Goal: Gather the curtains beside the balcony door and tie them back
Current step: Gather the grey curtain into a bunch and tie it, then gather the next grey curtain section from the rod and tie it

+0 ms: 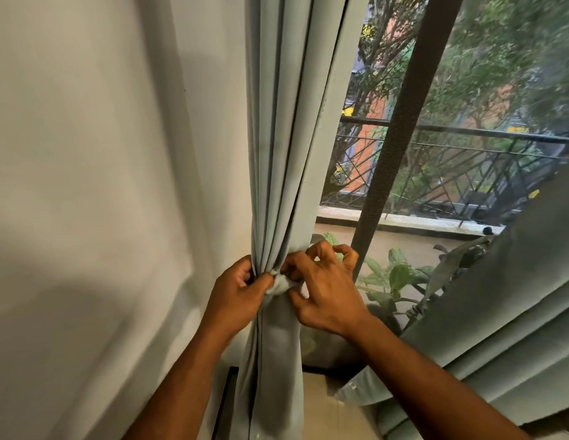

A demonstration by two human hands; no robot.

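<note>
Curtain (pixel 283 147) fabric, pale grey-blue, hangs gathered into tight vertical folds against the wall (pixel 102 185), just left of the balcony door (pixel 394 128). Your left hand (pixel 237 296) is closed around the left side of the bundle, fingers curled into the folds at its narrowest point. Your right hand (pixel 327 293) pinches a small white tie (pixel 278 285) at the front of the bundle, thumb and forefinger closed on it, the other fingers bent and lifted. Both hands touch at the tie. A second curtain panel (pixel 511 312) slants across the lower right, with a leafy plant (pixel 394 277) beyond the glass.
</note>
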